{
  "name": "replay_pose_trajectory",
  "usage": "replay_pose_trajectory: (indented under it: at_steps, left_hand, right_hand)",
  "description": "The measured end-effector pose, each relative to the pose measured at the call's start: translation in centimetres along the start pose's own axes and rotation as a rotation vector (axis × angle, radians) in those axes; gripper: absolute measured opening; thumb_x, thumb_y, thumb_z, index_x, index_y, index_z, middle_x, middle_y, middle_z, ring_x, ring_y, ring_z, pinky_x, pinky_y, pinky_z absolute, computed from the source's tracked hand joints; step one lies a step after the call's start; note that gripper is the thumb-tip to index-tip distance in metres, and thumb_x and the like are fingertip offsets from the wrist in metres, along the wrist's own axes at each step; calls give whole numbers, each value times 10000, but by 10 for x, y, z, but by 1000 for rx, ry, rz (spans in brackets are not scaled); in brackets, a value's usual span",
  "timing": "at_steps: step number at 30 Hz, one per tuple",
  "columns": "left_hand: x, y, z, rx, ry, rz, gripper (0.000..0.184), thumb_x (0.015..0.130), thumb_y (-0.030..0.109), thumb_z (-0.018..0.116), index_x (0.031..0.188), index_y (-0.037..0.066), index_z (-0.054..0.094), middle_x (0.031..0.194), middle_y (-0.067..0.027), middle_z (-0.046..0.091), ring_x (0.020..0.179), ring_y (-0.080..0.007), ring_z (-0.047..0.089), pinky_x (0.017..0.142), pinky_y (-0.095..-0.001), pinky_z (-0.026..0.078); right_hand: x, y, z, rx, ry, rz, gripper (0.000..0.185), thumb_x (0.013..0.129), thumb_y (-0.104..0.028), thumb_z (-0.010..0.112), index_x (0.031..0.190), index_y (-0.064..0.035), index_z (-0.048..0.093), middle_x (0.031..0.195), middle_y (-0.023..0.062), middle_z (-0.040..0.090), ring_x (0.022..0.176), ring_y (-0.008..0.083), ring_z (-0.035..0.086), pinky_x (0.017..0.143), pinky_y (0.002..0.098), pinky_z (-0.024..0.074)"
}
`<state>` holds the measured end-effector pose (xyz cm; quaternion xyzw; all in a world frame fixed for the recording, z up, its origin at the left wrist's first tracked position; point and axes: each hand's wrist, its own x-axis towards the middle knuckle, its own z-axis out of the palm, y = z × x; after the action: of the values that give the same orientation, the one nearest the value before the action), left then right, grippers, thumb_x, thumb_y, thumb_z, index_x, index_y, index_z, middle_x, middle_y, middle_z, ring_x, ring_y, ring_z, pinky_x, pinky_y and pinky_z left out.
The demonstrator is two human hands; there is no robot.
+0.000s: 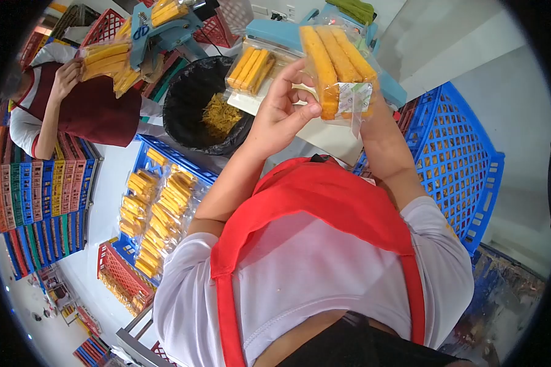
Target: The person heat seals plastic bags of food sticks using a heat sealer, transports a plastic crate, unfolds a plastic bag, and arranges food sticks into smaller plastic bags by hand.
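A clear bag of yellow bread sticks (343, 67) with a white and green label is held up in front of me, tilted. My left hand (281, 110) is at its left edge, fingers curled against the plastic and thumb pointing at the label. Behind the bag, my right hand is hidden; only the right forearm (389, 140) shows below it. Another bag of bread sticks (250, 68) lies on the white work surface (327, 137), left of my left hand. A light-blue sealing machine (275, 33) stands just beyond the held bag.
A black-lined bin (180, 110) with yellow scraps stands at the left. Nearby, a blue crate (125, 248) holds several filled bags. Blue lattice crates (456, 159) rise at my right. A co-worker in a dark red apron (95, 104) handles bags at another blue machine (165, 37).
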<state>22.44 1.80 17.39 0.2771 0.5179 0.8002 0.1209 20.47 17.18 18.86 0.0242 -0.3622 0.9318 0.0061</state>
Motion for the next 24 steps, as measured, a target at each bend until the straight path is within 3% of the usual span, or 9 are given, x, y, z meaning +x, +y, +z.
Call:
replay_pose_trajectory:
  at_steps: [7,11,13,16,18,20,24]
  left_hand:
    - [-2,-4,-6,-4,17,-9,637,766,8,551,1294,40,195,1057,-70,381,821,-115,475,715,-232,433]
    - [0,-3,-13,-51,196,60,648,782,53,547,1307,64,167,1139,-104,365,861,-137,491,693,-250,453]
    - [1,-3,-22,11,300,67,653,786,72,550,1311,74,160,1158,-115,358,871,-143,495,678,-253,462]
    - [8,-9,-43,109,501,-79,585,792,141,569,1265,58,235,1154,-122,355,832,-140,502,591,-229,467]
    - [9,-9,-49,165,514,-109,567,792,148,572,1245,44,249,1149,-117,362,826,-138,501,583,-227,464]
    - [10,-13,-51,190,555,-137,548,789,156,578,1212,11,263,1133,-102,388,820,-135,496,571,-225,457]
    - [10,-20,-56,203,548,-143,552,786,151,579,1218,24,260,1147,-101,382,823,-139,497,579,-229,456]
  right_hand:
    - [26,3,-21,-62,122,114,280,804,-194,515,1010,-4,508,915,99,578,761,172,587,627,305,488]
    - [67,22,-80,-133,65,223,229,842,-174,461,1000,-16,512,909,95,580,766,167,586,641,290,487]
    - [68,30,-75,-208,271,362,215,858,-175,434,987,-23,513,887,83,584,772,167,584,647,295,489]
    - [42,51,-65,-208,268,468,217,857,-186,432,982,-28,513,844,72,584,737,164,573,662,293,484]
    - [39,63,-75,-150,245,542,210,853,-173,431,980,-28,514,834,70,583,732,166,570,676,292,482]
    - [39,74,-95,-289,201,663,203,844,-151,426,970,-26,524,864,89,587,768,180,578,710,292,477]
    - [39,71,-85,-295,265,644,201,828,-143,435,948,-16,533,869,93,588,764,188,581,708,293,475]
